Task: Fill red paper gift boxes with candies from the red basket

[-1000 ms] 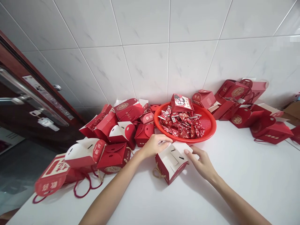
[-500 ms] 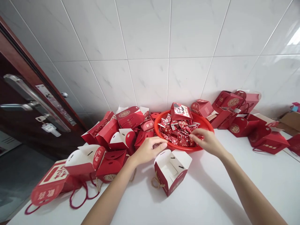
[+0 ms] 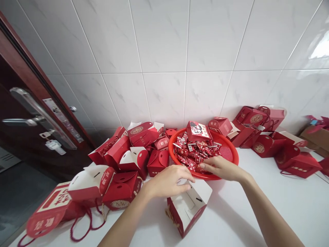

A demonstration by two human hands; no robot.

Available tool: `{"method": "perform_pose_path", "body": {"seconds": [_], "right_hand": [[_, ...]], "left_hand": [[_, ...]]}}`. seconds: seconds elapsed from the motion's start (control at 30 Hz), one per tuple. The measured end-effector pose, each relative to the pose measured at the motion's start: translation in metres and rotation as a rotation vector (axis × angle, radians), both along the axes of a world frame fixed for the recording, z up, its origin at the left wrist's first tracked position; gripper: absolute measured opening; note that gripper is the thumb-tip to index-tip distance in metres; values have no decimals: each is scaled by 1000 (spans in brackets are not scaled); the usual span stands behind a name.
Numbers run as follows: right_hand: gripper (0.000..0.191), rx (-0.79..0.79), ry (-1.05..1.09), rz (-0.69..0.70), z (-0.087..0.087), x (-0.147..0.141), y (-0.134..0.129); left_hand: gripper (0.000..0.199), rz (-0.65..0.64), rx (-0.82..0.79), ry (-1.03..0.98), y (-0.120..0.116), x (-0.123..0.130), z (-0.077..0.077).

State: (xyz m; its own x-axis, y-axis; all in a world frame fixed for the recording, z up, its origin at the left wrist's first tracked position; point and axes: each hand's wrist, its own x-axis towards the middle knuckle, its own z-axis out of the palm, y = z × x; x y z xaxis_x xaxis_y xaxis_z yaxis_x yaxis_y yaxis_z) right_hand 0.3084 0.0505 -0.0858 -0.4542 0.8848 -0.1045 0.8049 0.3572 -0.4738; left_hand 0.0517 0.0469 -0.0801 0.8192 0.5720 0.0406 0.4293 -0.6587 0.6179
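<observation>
My left hand hovers over or rests on the back left rim of an open red gift box; contact cannot be made out. Its thumb and index finger are apart, with nothing seen between them. White inside, the box has a twine cord on its left side and flaps spread. My right hand reaches palm down into the front of a red plastic basket. Its fingertips are bent together on a red wrapped candy, partly hidden, among many wrapped candies.
A small picture-printed red box sits on the basket's back rim. More red boxes crowd the left, some with cord handles, and others lie to the right. Behind stands a tiled wall; a door handle with keys is at left.
My left hand has moved from the basket's front left edge to the open box. The right hand has shifted toward the front of the candies. The view has tilted up slightly.
</observation>
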Motion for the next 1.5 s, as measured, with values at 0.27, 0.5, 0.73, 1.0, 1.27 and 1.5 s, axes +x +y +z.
{"method": "perform_pose_path", "body": {"seconds": [0.27,0.5,0.73,1.0,1.27,1.5], "right_hand": [[56,31,-338,-75,-14,-23,80],[95,15,-385,14,-33,-35,93],[52,-29,-132,84,-25,-19,100],[50,18,221,31,-29,-2,106],[37,61,194,-63,-39,3,109],[38,60,117,-37,-34,1,105]], "left_hand": [[24,-22,-12,31,1,0,-6],[25,-15,-1,30,4,1,-6],[25,-21,-15,3,5,0,-7],[25,-27,-24,3,5,0,-5],[25,-35,-2,-15,5,-1,-3],[25,-26,-41,-58,3,-1,0]]}}
